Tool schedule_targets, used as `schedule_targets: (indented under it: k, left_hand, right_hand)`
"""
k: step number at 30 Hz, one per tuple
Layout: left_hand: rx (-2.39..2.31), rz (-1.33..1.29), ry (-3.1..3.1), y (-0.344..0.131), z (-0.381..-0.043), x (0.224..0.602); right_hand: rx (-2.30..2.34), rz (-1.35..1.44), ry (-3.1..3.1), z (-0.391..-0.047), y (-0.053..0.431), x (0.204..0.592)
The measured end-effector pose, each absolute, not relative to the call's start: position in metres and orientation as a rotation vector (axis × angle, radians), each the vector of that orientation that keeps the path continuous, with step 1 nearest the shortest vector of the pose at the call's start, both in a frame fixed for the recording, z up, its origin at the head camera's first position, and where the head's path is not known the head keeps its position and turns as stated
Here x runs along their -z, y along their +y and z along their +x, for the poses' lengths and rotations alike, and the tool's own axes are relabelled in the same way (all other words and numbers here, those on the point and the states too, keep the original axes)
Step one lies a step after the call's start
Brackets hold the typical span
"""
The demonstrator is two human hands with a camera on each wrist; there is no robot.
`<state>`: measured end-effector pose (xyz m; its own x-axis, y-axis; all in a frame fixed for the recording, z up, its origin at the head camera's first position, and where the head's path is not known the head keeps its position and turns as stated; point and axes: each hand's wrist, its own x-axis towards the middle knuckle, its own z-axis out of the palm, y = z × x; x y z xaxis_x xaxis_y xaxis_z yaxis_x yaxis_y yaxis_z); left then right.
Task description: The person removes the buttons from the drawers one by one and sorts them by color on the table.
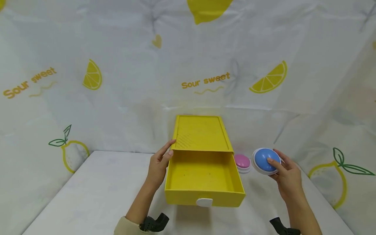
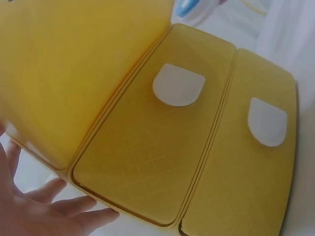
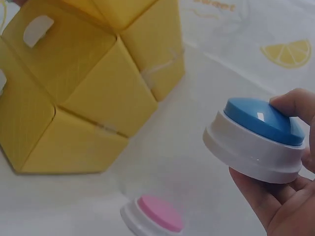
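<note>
Right hand (image 1: 286, 174): pinches a blue-domed round white plastic button (image 1: 261, 158), thumb on top.
Left hand (image 1: 157, 167): fingers spread, touching the left side of a yellow plastic drawer cabinet (image 1: 202, 130).
Open yellow plastic drawer (image 1: 182, 197): between the hands, left of the right; its length runs forward; left hand nearer.
Pink-domed white button (image 1: 242, 160): between cabinet and right hand.

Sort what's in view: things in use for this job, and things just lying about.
In use, it seems:
blue button, held in the right hand
yellow cabinet, touched by the left hand
its open top drawer

Apparently lying about:
pink button, untouched beside the cabinet
lemon-print backdrop
</note>
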<state>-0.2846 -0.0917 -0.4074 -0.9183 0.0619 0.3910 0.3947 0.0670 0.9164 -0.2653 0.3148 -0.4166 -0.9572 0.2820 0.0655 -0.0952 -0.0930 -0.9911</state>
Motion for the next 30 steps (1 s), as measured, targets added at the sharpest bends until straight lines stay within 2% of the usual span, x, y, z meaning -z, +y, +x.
schedule_targets:
  k: [7,30]
  left_hand:
    - [1.977,-0.492,-2.09,-0.093,-0.285,0.406]
    - [1.982,-0.511,-2.076,-0.093,-0.285,0.408]
  right_hand:
    - [-2.09,-0.424,-2.07,-0.274,0.319,0.434]
    - [-1.725,-0.704,-2.448,-0.29,0.328,0.487]
